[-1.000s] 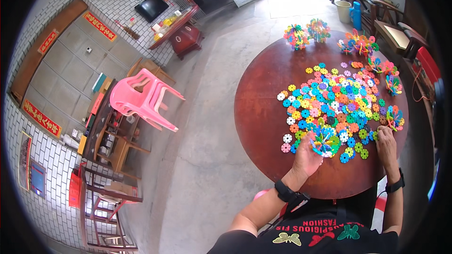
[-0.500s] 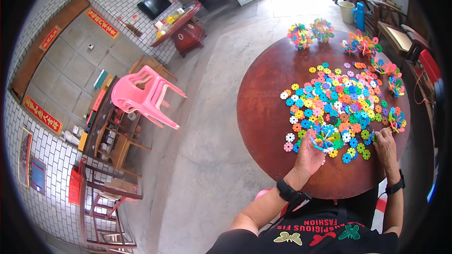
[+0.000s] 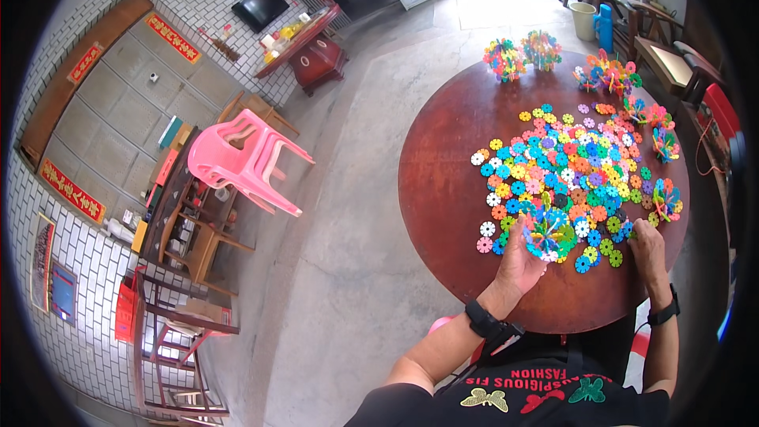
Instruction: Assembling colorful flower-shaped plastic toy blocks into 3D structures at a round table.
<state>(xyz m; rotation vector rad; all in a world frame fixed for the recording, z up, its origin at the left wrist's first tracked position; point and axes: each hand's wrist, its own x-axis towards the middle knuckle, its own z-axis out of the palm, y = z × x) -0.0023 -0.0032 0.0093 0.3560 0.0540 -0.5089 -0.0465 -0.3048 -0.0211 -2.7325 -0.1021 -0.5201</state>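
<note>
My left hand (image 3: 518, 264) is closed around the lower left side of a half-built cluster of interlocking plastic flower discs (image 3: 549, 236). Blue, green, yellow and red pieces stick out from it. To the right, my right hand (image 3: 649, 251) rests low over the table edge side of the pile, its fingers curled and pinched together. Whatever lies between those fingertips is hidden. Loose flower discs (image 3: 565, 160) of many colours spread over the round brown table (image 3: 443, 182), several of them beside both hands.
Finished disc clusters stand along the far and right rim, among them a round one (image 3: 542, 51) and a spiky one (image 3: 666, 200). Stacked pink plastic chairs (image 3: 241, 160) stand on the floor at left. A cream bucket (image 3: 583, 22) and blue flask (image 3: 603, 28) are beyond the table.
The cluster in my left hand has tilted slightly, showing more of its green side. My right hand has shifted a little toward me and its fingers are more curled.
</note>
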